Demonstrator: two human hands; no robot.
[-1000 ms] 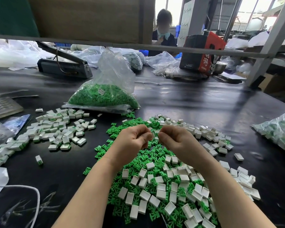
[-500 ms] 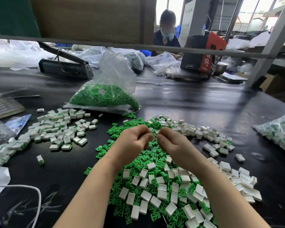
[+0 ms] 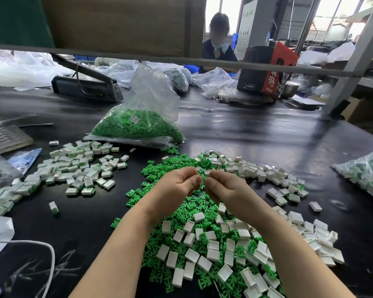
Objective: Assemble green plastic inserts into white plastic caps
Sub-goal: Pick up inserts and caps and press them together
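- Green inserts and white caps lie mixed in a loose heap on the black bench, below and around both hands.
- Left hand and right hand, fingers curled, meet fingertip to fingertip over the heap; a small white piece is pinched between them, mostly hidden, so its exact form cannot be told.
- Assembled pieces lie spread at left; a clear bag of green inserts stands behind the heap.
- A second bag is cut off at the right edge.
- Beyond a metal rail, a seated person is partly hidden.
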